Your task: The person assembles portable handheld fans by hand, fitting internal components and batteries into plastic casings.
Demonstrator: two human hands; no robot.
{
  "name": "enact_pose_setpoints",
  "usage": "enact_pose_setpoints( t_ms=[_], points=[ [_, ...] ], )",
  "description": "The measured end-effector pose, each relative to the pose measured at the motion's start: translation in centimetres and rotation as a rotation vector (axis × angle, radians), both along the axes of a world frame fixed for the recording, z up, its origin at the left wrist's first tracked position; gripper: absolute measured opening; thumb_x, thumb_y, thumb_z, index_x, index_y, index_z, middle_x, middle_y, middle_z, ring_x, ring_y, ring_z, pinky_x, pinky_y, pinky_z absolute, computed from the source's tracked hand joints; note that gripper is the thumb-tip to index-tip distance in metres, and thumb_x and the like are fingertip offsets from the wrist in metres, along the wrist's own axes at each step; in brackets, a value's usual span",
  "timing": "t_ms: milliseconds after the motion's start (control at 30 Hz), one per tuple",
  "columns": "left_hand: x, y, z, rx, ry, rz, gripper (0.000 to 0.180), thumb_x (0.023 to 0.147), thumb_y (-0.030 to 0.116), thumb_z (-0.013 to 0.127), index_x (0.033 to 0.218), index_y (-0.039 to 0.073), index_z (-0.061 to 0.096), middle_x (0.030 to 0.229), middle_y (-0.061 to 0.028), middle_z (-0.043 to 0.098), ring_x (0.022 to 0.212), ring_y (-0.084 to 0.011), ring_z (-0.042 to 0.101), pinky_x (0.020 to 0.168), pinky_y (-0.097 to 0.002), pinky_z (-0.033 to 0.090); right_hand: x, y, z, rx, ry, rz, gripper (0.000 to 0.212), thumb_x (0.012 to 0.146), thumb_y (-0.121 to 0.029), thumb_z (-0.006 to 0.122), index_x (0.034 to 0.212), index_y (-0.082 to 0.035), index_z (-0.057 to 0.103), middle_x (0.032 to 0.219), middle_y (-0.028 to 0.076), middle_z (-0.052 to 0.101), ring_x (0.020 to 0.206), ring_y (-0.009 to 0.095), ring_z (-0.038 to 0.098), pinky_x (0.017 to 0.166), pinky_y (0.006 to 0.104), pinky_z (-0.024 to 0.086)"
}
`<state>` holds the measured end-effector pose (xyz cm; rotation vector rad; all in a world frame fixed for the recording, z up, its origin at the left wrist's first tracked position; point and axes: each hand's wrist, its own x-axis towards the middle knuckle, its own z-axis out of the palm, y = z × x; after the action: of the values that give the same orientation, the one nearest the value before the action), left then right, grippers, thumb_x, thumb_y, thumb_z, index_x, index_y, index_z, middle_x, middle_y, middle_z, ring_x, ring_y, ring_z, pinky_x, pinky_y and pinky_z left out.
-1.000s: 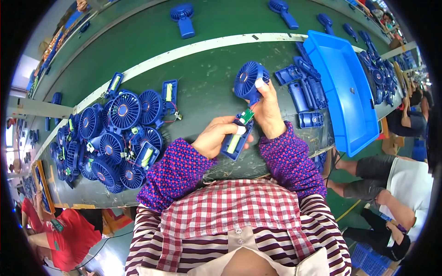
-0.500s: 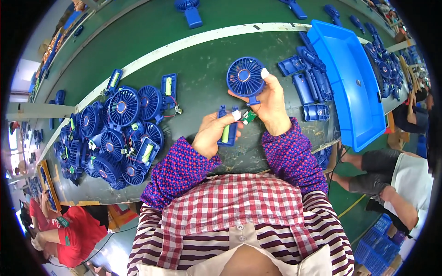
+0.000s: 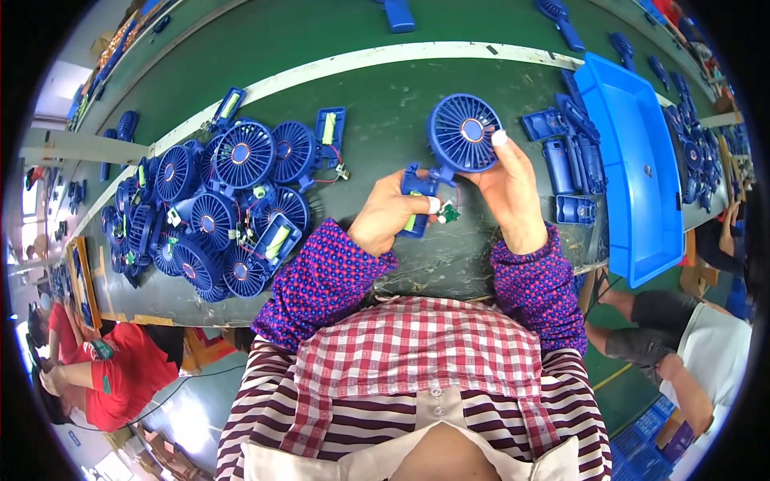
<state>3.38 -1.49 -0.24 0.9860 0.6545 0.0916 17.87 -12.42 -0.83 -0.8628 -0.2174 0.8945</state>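
My right hand (image 3: 513, 188) grips a round blue fan head (image 3: 465, 132) by its rim, thumb on the front grille. My left hand (image 3: 391, 210) is closed on a blue handle shell (image 3: 415, 186) that has a yellow-green battery inside, partly hidden by my thumb. The neck of the fan head meets the upper end of the shell; whether they are seated together I cannot tell. A small green circuit board (image 3: 448, 213) hangs on thin wires beside my left thumb tip.
Left of my hands lies a heap of blue fan heads (image 3: 212, 220) with wired handle shells. On the right, blue handle covers (image 3: 559, 164) lie next to a light-blue tray (image 3: 642, 240). Beyond a white strip (image 3: 385, 52), more fans lie on a green surface. Other people sit at both sides.
The handle shell has come up against the neck of the fan head, and its upper end now tilts toward it. The whole view has shifted slightly.
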Motion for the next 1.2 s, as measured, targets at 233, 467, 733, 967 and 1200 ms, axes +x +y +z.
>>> enact_pose_setpoints(
  t_ms=[233,467,733,967,1200],
  points=[
    [-0.4,-0.6,0.3,0.063,-0.055,-0.084,0.027,0.074,0.0,0.061,0.1,0.0,0.054,0.084,-0.0076,0.062,0.067,-0.0145,0.06,0.058,-0.0251,0.049,-0.4,1.1,0.5,-0.069,-0.203,-0.007,0.036,0.087,-0.015,0.055,0.119,0.002,0.049,0.109,0.008,0.059,0.096,0.015,0.057,0.082,0.0325,0.047],
    [0.2,-0.5,0.0,0.279,-0.122,-0.004,0.026,0.083,0.02,0.063,0.093,-0.003,0.058,0.076,-0.0069,0.063,0.062,-0.0111,0.058,0.053,-0.0253,0.047,0.8,0.9,-0.3,-0.042,-0.165,0.151,0.036,0.088,-0.014,0.054,0.119,0.001,0.048,0.11,0.007,0.058,0.097,0.016,0.056,0.084,0.0339,0.047],
    [0.4,-0.5,-1.1,0.453,-0.105,0.083,0.023,0.085,0.019,0.06,0.086,-0.004,0.058,0.069,-0.0075,0.063,0.057,-0.0124,0.059,0.052,-0.0262,0.048,0.4,1.7,0.1,-0.101,-0.213,0.124,0.036,0.087,-0.014,0.055,0.119,0.002,0.048,0.11,0.008,0.057,0.1,0.017,0.055,0.088,0.0327,0.044],
    [0.5,1.6,-0.3,-0.006,-0.146,0.265,0.025,0.087,0.024,0.058,0.081,0.0,0.058,0.07,-0.0056,0.06,0.055,-0.0126,0.057,0.05,-0.0265,0.047,-2.4,-1.2,-0.4,-0.198,-1.643,-0.127,0.033,0.06,0.001,0.068,0.091,0.001,0.058,0.107,0.017,0.056,0.096,0.034,0.055,0.084,0.0387,0.045],
    [0.0,-0.5,-0.5,-0.17,-0.04,0.033,0.018,0.091,0.009,0.042,0.093,-0.003,0.055,0.073,-0.0124,0.06,0.058,-0.0207,0.062,0.05,-0.0301,0.052,-2.7,1.4,1.0,-0.073,-1.792,-0.186,0.027,0.059,-0.002,0.068,0.084,-0.002,0.058,0.099,0.012,0.058,0.092,0.03,0.056,0.082,0.045,0.043]
  ],
)
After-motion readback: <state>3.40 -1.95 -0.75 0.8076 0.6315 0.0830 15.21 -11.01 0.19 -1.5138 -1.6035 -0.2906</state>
